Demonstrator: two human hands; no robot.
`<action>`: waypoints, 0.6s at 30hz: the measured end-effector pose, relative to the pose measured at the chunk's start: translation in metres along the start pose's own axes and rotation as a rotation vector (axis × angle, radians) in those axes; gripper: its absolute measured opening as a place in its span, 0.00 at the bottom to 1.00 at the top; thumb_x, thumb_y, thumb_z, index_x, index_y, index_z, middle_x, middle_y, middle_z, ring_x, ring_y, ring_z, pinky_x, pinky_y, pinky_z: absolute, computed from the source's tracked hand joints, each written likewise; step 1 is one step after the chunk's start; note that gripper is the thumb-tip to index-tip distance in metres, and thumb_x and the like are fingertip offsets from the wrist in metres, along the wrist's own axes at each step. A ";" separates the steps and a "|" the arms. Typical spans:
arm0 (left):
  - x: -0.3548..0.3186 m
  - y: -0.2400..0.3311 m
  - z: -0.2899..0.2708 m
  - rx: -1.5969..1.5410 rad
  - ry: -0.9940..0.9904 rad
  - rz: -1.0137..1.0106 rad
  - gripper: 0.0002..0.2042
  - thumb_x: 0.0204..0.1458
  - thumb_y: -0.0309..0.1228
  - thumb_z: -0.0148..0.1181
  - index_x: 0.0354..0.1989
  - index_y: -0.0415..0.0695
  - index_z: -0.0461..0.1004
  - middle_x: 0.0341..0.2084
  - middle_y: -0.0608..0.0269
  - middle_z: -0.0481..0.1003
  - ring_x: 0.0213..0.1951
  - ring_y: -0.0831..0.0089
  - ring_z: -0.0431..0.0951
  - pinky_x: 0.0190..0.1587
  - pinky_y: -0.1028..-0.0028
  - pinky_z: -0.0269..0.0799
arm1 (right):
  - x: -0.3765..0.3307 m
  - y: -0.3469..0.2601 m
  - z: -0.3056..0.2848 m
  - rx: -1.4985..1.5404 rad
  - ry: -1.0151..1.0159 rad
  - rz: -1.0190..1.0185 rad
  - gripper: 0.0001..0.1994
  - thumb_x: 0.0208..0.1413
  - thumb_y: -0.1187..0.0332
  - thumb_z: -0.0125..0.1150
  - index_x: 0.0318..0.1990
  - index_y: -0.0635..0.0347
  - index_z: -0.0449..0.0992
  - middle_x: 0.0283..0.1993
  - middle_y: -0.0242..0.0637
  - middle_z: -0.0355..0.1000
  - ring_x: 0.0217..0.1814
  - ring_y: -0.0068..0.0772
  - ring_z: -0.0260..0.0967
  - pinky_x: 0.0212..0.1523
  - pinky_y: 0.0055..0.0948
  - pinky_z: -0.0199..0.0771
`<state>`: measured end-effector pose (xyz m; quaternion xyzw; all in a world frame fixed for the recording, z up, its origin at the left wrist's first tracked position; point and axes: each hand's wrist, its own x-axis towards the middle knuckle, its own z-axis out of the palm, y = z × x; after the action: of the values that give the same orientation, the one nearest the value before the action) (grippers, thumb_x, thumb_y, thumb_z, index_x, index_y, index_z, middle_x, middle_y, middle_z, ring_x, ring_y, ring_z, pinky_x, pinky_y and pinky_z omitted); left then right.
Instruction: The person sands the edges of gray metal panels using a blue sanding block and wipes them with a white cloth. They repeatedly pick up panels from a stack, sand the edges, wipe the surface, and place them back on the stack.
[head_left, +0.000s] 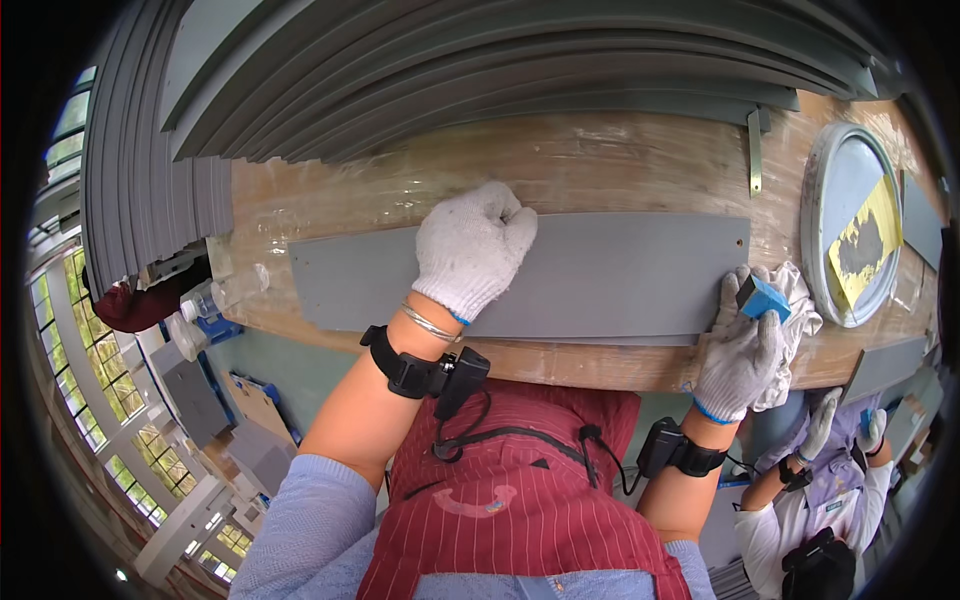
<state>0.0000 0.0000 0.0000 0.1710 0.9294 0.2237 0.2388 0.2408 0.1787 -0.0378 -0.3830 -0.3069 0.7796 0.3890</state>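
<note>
On the tabletop (350, 190), gray panel (610, 275) lies flat, long edge toward the wearer, probably for easy reach. Gloved right hand (745, 350) at panel's right end pinches a blue block (765, 300) between thumb and fingers, likely for a firm hold; white cloth (798, 310) bunched against that hand. Gloved left hand (472, 250) curled fist-like over panel's left half, maybe steadying it (can't tell if anything's inside). Right of panel: round lid (845, 165). Beyond panel: stacked gray boards (500, 75), seemingly set back off it.
</note>
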 end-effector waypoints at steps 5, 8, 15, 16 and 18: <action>-0.010 -0.068 -0.029 0.096 0.253 0.006 0.11 0.49 0.36 0.61 0.33 0.41 0.78 0.29 0.55 0.79 0.30 0.59 0.77 0.41 0.65 0.74 | -0.005 -0.003 0.002 0.130 0.065 0.046 0.27 0.64 0.65 0.54 0.68 0.66 0.60 0.68 0.50 0.63 0.69 0.49 0.63 0.71 0.48 0.62; -0.026 -0.118 -0.054 0.397 0.351 0.361 0.22 0.48 0.44 0.63 0.49 0.44 0.77 0.46 0.47 0.76 0.47 0.51 0.76 0.53 0.57 0.70 | 0.004 -0.015 -0.018 0.021 0.102 -0.008 0.26 0.63 0.66 0.52 0.68 0.61 0.61 0.67 0.49 0.65 0.67 0.47 0.65 0.69 0.47 0.64; -0.106 -0.174 -0.081 0.460 -0.114 0.509 0.47 0.42 0.66 0.61 0.67 0.47 0.62 0.68 0.34 0.53 0.67 0.31 0.55 0.69 0.40 0.47 | 0.003 -0.014 -0.070 -1.052 0.025 -0.378 0.20 0.69 0.65 0.46 0.63 0.65 0.65 0.69 0.45 0.62 0.69 0.43 0.61 0.69 0.41 0.60; -0.115 -0.189 -0.091 0.477 -0.117 0.505 0.47 0.42 0.66 0.61 0.67 0.47 0.62 0.68 0.33 0.53 0.67 0.30 0.55 0.69 0.40 0.46 | 0.006 -0.017 -0.074 -0.654 0.059 -0.204 0.21 0.69 0.64 0.46 0.64 0.64 0.64 0.70 0.44 0.62 0.69 0.43 0.61 0.69 0.42 0.59; -0.131 -0.224 -0.115 0.528 -0.181 0.453 0.48 0.42 0.67 0.61 0.67 0.47 0.61 0.68 0.32 0.52 0.67 0.30 0.54 0.69 0.38 0.45 | 0.008 -0.016 -0.072 -0.246 0.078 -0.018 0.22 0.69 0.62 0.46 0.66 0.64 0.63 0.70 0.44 0.62 0.70 0.43 0.60 0.70 0.43 0.58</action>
<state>0.0007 -0.2825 0.0273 0.4475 0.8687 0.0071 0.2122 0.3041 0.2071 -0.0654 -0.4552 -0.3882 0.7170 0.3577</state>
